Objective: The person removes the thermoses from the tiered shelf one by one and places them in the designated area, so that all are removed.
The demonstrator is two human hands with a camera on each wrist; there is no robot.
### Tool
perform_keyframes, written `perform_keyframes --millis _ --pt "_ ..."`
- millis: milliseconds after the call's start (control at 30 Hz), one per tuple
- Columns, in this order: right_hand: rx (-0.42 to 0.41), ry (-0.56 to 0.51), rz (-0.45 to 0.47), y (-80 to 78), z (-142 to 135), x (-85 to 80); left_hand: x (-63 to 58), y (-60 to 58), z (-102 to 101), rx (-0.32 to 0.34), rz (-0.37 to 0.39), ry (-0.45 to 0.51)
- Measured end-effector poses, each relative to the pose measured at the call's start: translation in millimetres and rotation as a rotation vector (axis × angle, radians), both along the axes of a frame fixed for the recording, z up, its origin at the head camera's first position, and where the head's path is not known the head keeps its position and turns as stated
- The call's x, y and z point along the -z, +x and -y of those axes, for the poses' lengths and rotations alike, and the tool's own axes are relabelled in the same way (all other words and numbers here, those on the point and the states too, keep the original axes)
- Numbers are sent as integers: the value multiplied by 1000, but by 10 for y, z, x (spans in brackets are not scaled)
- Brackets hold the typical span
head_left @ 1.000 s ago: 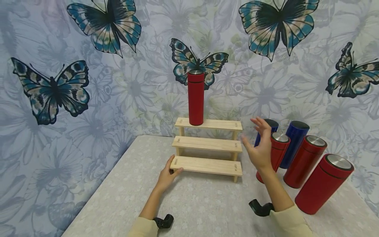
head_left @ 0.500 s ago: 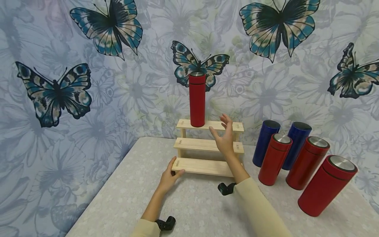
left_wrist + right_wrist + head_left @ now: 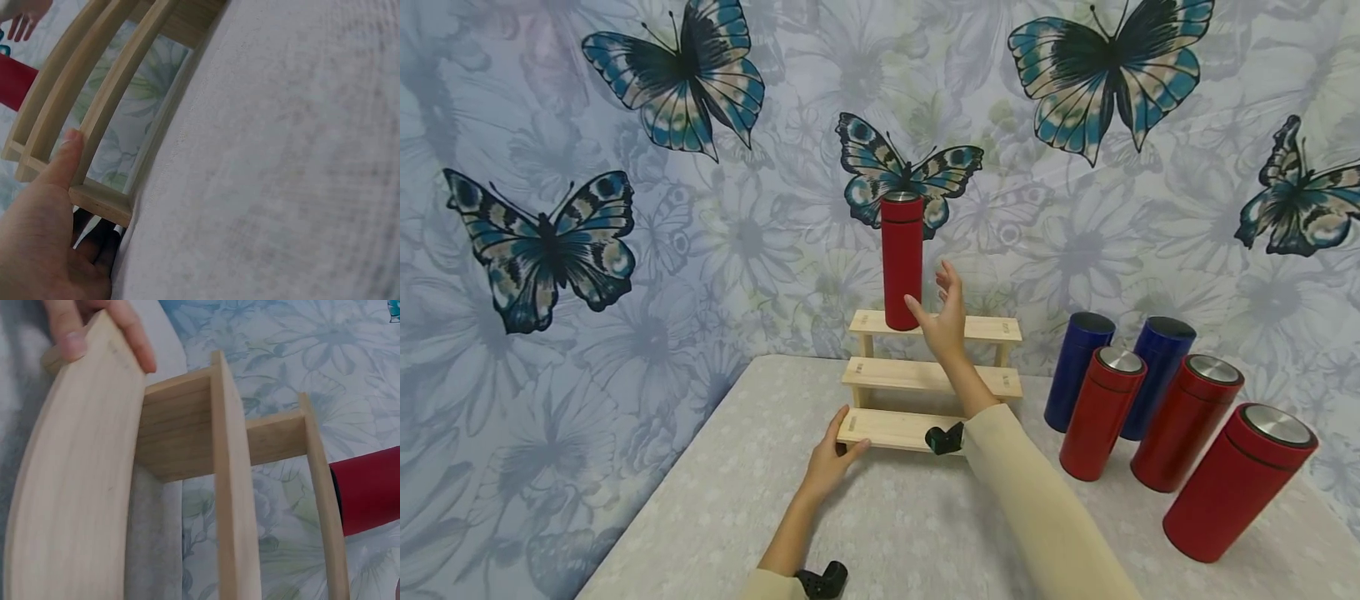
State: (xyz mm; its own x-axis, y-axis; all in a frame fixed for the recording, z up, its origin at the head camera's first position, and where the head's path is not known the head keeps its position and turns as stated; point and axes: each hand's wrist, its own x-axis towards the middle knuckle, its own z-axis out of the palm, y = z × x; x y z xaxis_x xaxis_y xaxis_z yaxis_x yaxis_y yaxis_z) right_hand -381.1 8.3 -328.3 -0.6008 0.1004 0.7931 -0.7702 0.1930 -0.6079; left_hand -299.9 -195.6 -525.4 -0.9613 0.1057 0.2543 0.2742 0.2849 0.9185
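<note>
A three-tier wooden stand (image 3: pixel 887 375) stands on the table, and a red thermos flask (image 3: pixel 901 258) is upright on the left part of its top tier. My left hand (image 3: pixel 827 462) grips the left end of the bottom tier; the left wrist view shows the thumb of that hand (image 3: pixel 37 231) along the edge and the other fingers beyond the end. Beside the flask, my right hand (image 3: pixel 946 325) is raised with fingers spread. Its thumb overlaps the flask's lower right side in the head view; whether it touches, I cannot tell. The red flask (image 3: pixel 369 490) also shows in the right wrist view.
To the right of the stand are three red flasks with steel lids, the nearest one (image 3: pixel 1240 483) at the front, and two blue cylinders (image 3: pixel 1078 371) behind. A butterfly-patterned backdrop (image 3: pixel 805 250) rises behind the pale tablecloth (image 3: pixel 730 500).
My right hand has moved left from near the flasks on the right to the flask on the top tier. The left hand keeps its hold on the stand.
</note>
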Motion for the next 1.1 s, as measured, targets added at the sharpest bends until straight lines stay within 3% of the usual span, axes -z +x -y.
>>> perform_keyframes --millis 200,333,467,667,767,1000,1100 --pt "-91 -54 49 -184 111 -20 -7 29 -10 -13 -24 -16" --pt "-88 -33 117 -396 133 29 -25 44 -28 -9 -40 -32" --pt "-76 3 135 -549 153 6 -140 110 -37 0 -40 -16" --pt "-100 66 168 -604 200 -102 -304 205 -26 3 -34 -26" --pt "-80 91 182 -616 202 -129 -277 184 -24 10 -32 -14" --pt "0 99 184 -562 197 -155 -26 27 13 -8 -24 -17" --pt "13 104 166 -523 202 -144 -2 16 25 -18 -24 -34"
